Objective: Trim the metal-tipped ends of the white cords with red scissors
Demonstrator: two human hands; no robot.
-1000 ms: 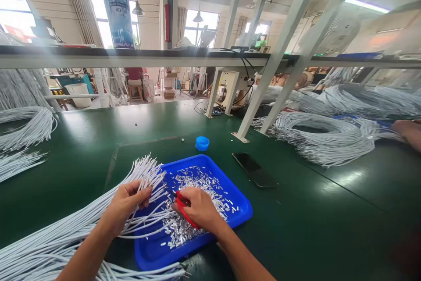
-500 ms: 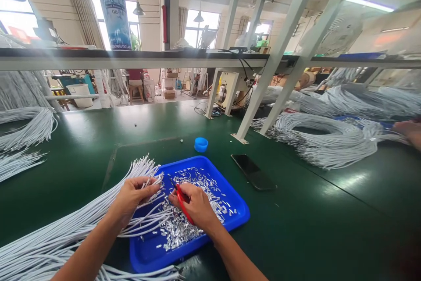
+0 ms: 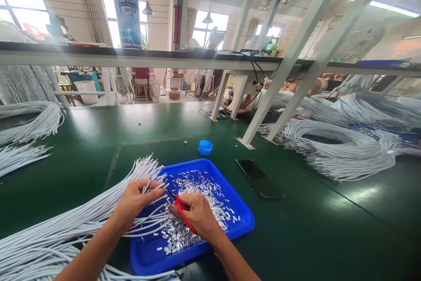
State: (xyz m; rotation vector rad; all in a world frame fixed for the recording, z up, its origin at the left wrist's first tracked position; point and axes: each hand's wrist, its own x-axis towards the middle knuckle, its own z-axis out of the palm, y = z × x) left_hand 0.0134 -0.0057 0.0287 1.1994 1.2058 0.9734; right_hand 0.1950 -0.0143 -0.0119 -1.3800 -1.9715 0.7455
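Note:
My left hand point(image 3: 140, 197) is closed on the ends of some white cables point(image 3: 95, 208), pinching them between thumb and fingers over the left edge of a blue tray point(image 3: 237, 228). In my right hand point(image 3: 199, 215) is a pair of red-handled pliers or cutters point(image 3: 184, 214), its dark tip pointing at the cable ends by my left fingertips. Whether the tip touches a cable, I cannot tell. Many small shiny metal pieces point(image 3: 210, 193) lie scattered in the tray beneath both hands. Loose cable ends also hang over the tray below my left hand.
Beyond the tray sit a blue cap point(image 3: 205, 147) and a dark phone point(image 3: 258, 178). Coiled white cable bundles lie at the right point(image 3: 348, 158) and left point(image 3: 42, 119). White frame posts point(image 3: 279, 83) rise from the green table; a blue spray can point(image 3: 126, 9) stands on the shelf.
The view has shifted slightly left. The cutter tip now sits closer to the cable ends at my left fingertips. Another person's hand at the far right has gone out of view.

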